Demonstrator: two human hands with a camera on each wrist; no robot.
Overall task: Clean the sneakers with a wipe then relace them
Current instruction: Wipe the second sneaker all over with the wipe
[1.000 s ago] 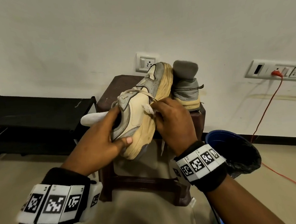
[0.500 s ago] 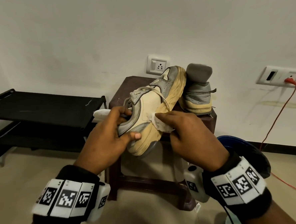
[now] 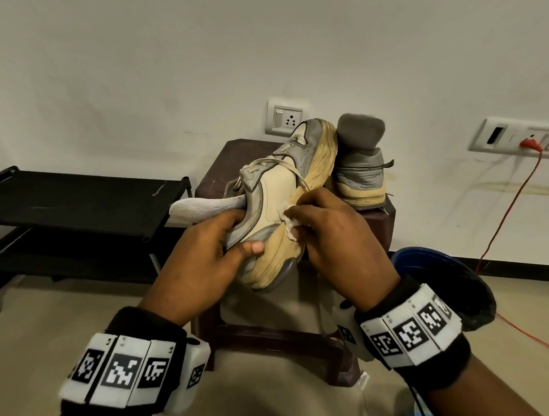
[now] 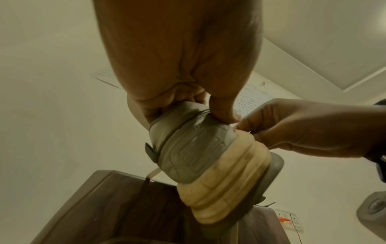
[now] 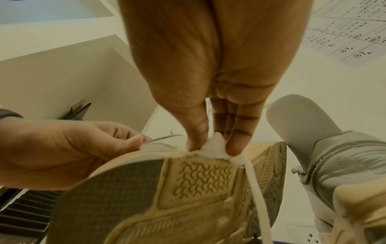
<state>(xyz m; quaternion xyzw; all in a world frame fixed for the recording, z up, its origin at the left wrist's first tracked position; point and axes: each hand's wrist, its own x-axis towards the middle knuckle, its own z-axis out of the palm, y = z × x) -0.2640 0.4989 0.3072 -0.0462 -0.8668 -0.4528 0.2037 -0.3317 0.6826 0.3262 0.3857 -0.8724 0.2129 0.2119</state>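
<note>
A cream and grey sneaker (image 3: 279,204) is held on its side above the brown stool (image 3: 216,166), toe pointing away. My left hand (image 3: 223,240) grips its heel collar (image 4: 188,125), thumb on the side. My right hand (image 3: 318,214) pinches a crumpled white wipe (image 3: 292,226) and presses it on the yellowed midsole edge (image 5: 213,148). A loose cream lace (image 5: 256,189) hangs over the sole (image 5: 188,189). A white insole (image 3: 199,207) sticks out behind the left hand. The second sneaker (image 3: 359,167) stands heel-up on the stool.
A black two-tier rack (image 3: 67,207) stands to the left. A blue bin with a black liner (image 3: 447,277) sits on the floor at right. A red cable (image 3: 505,213) runs from the wall socket strip (image 3: 520,141). A white bottle (image 3: 345,329) stands under my right wrist.
The right hand with the wipe slid along the midsole toward the heel, then a little back toward the toe. The left hand keeps its grip on the sneaker.
</note>
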